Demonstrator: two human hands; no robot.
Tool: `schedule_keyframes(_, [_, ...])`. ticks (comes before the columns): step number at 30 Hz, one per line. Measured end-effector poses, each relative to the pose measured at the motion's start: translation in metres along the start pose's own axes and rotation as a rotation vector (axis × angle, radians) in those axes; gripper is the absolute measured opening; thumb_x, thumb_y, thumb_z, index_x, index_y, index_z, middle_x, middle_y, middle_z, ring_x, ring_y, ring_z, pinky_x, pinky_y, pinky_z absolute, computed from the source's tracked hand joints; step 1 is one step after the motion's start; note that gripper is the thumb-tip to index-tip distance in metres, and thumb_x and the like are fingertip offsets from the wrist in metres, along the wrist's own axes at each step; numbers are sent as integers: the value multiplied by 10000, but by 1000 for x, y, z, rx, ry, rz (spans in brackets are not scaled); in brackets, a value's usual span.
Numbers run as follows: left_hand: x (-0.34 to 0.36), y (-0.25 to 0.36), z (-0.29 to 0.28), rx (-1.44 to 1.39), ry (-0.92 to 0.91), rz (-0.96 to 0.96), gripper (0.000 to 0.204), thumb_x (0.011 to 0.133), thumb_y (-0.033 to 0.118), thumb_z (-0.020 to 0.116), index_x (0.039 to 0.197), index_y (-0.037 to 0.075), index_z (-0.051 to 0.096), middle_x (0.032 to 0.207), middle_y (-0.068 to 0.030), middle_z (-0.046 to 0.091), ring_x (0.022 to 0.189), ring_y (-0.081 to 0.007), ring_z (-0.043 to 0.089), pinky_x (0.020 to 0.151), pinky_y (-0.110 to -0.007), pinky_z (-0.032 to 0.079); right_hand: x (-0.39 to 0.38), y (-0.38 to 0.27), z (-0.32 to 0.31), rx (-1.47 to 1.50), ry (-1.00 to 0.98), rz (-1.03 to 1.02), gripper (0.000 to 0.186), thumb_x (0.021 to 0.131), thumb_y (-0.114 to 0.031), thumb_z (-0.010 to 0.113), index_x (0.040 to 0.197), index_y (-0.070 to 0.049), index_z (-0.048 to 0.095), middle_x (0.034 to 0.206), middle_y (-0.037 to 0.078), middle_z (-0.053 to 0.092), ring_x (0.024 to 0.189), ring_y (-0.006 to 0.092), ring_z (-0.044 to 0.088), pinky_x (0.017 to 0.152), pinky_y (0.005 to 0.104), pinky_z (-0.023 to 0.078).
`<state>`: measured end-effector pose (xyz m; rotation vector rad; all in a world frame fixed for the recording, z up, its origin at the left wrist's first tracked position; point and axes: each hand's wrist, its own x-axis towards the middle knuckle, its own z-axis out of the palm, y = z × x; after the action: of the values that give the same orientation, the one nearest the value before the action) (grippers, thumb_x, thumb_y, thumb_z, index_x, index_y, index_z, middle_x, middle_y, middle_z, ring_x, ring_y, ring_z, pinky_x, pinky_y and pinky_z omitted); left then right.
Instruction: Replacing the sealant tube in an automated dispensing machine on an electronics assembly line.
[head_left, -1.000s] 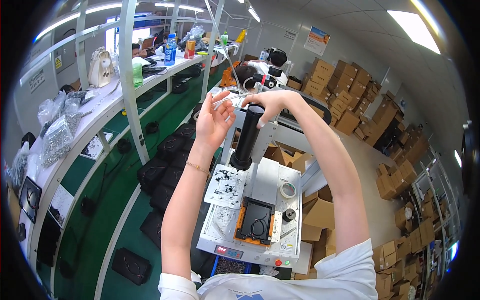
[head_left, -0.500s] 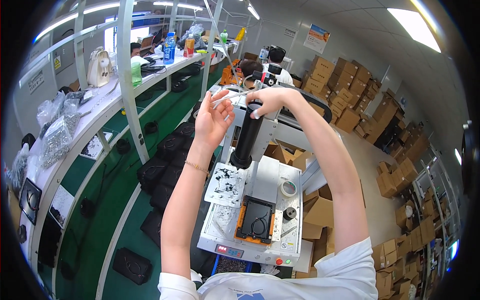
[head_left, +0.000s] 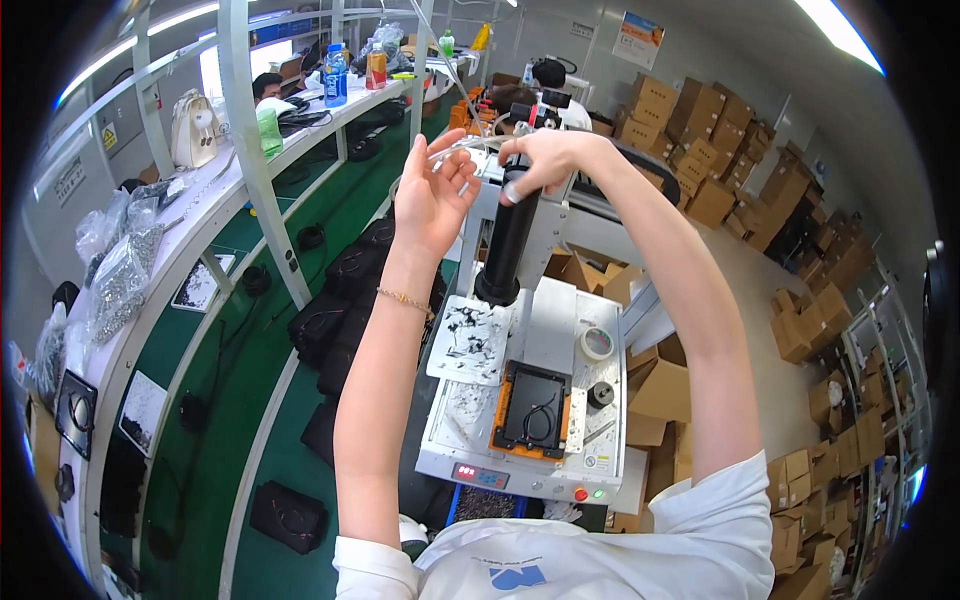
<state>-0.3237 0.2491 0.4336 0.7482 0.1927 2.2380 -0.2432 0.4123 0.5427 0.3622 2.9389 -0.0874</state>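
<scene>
Right hand [head_left: 540,160] grips the top of the black tube [head_left: 510,235]; left hand [head_left: 430,195], half open, touches clear tubing [head_left: 462,145].

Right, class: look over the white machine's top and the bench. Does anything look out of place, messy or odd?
One thing stands out: the white sheet on the machine's left side is strewn with small black scraps. It also lies slightly askew and overhangs the machine's edge. The orange fixture sits square, and the tape roll lies flat.
</scene>
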Motion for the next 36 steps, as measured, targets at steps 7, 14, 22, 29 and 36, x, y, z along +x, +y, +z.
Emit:
schedule_keyframes(7, [9, -7, 8, 50, 19, 3, 461, 1007, 368, 399, 1260, -9, 479, 900, -82, 574, 843, -175, 549, 794, -336, 466, 27, 50, 0, -119, 5, -440, 563, 767, -432, 673, 1211, -108, 551, 1103, 161, 602, 789, 212, 668, 695, 311, 557])
schedule_keyframes(14, [4, 0, 13, 152, 33, 11, 456, 1010, 369, 395, 1239, -8, 508, 868, -73, 573, 824, -156, 539, 773, -319, 464, 14, 9, -3, -106, -37, 180, 787, 708, -546, 680, 1260, -7, 528, 1132, 161, 619, 683, 231, 691, 657, 321, 581])
schedule_keyframes(22, [5, 1, 15, 146, 49, 12, 455, 1008, 371, 403, 1239, -6, 510, 870, -72, 569, 821, -160, 533, 770, -315, 463, -4, 1, 2, 13, -42, 99, 647, 798, -448, 669, 1272, -45, 491, 1003, 167, 650, 701, 191, 695, 666, 285, 582])
schedule_keyframes(29, [13, 14, 18, 194, 68, 31, 457, 1007, 374, 408, 1241, -3, 516, 864, -67, 567, 820, -156, 532, 760, -301, 463, -9, 6, -11, 84, -164, -54, 580, 778, -259, 725, 1299, -157, 492, 1132, 130, 598, 760, 177, 688, 682, 284, 580])
schedule_keyframes(36, [14, 5, 23, 203, 65, 21, 450, 1004, 371, 420, 1228, -6, 524, 852, -60, 561, 810, -143, 520, 743, -290, 457, 10, 19, -7, -103, -126, -82, 707, 745, -381, 734, 1355, -148, 464, 1157, 175, 590, 794, 215, 688, 652, 292, 564])
